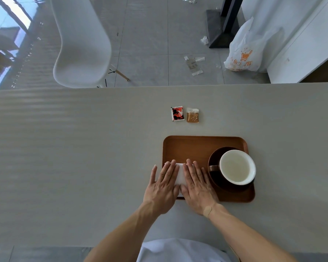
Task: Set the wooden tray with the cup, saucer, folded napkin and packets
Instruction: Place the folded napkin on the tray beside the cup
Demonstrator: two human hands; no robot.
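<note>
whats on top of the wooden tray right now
On the wooden tray sit a dark saucer carrying a white cup, and a white napkin pressed flat by the left hand and right hand, which cover most of it.

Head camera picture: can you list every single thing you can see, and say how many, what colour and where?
wooden tray: one, brown, on the table near the person
saucer: one, dark brown, right side of the tray
cup: one, white inside, brown handle, on the saucer
napkin: one, white, left part of the tray, under both hands
packets: two, one red and black, one tan, on the table beyond the tray
table: one, pale grey
chair: one, white, behind the table
plastic bag: one, white with orange print, on the floor
left hand: flat on the napkin
right hand: flat on the napkin
</note>
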